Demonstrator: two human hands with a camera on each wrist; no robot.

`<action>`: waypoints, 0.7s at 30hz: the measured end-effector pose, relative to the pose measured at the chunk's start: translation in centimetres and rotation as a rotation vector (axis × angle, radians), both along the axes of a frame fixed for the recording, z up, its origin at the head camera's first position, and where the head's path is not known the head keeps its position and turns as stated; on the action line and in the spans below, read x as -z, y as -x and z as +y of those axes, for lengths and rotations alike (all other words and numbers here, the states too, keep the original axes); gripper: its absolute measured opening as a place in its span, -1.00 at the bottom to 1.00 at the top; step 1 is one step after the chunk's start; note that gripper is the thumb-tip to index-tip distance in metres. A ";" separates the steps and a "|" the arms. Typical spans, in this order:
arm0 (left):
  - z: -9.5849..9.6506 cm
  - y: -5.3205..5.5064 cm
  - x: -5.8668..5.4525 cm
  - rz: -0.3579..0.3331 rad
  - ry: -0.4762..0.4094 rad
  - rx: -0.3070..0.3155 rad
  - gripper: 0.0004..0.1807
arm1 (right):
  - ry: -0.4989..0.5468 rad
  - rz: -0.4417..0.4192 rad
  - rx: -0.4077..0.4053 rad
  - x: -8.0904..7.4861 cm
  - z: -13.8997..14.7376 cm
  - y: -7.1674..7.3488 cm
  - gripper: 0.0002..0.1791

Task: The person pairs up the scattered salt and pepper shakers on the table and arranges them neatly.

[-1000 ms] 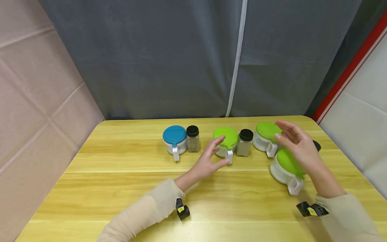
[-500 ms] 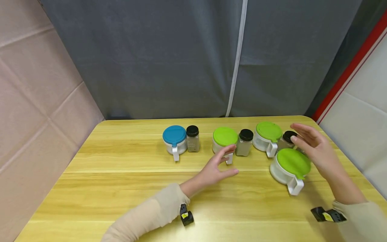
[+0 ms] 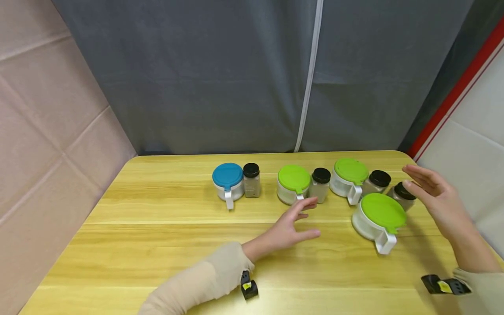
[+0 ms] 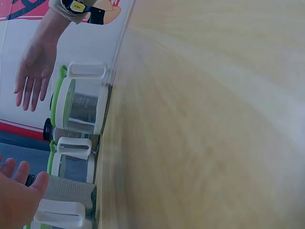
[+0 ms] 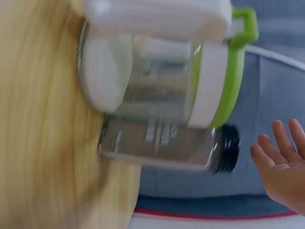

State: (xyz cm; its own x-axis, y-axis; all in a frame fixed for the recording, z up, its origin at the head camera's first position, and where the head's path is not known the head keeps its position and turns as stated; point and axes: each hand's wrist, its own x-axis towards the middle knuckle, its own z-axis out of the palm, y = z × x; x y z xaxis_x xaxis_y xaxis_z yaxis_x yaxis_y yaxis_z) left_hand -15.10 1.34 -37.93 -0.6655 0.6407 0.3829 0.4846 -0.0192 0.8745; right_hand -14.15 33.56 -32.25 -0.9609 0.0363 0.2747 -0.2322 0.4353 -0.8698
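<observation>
The left hand [image 3: 286, 232] and right hand [image 3: 442, 203] hovered apart, fingers loosely extended; a green-lidded jar [image 3: 293, 178] stood just beyond the left, a black-capped bottle [image 3: 403, 195] just beside the right.

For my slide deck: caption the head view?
Left hand and right hand open near green-lidded jars and black-capped bottles, blue-lidded jar farther left.

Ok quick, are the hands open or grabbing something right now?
Left hand: open, holding nothing, near the leftmost green-lidded jar.
Right hand: open, holding nothing, near the rightmost black-capped jar.
</observation>
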 end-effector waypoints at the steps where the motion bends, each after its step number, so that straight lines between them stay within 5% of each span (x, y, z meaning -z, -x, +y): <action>1: 0.1 -0.2 -0.3 -0.012 0.003 0.003 -0.26 | -0.005 0.001 0.009 0.2 0.3 0.0 -0.50; 7: 0.8 -1.3 -1.3 -0.033 0.055 -0.001 -0.26 | 0.001 0.000 0.041 1.3 1.9 0.2 -0.49; 14: 2.2 -0.7 0.8 -0.029 0.128 -0.016 -0.22 | 0.053 -0.031 0.046 2.2 3.3 0.3 -0.48; 21: 3.4 -0.7 1.3 -0.059 0.190 -0.065 -0.18 | 0.057 -0.087 0.040 4.2 5.4 1.0 -0.45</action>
State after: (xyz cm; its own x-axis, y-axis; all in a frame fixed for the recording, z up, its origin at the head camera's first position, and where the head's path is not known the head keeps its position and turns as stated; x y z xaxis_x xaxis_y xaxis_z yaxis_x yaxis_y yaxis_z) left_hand -14.45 4.76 -39.22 -0.7257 0.6525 0.2181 0.4273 0.1790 0.8862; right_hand -15.20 38.97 -36.45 -0.9785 0.0883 0.1866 -0.1381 0.3918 -0.9096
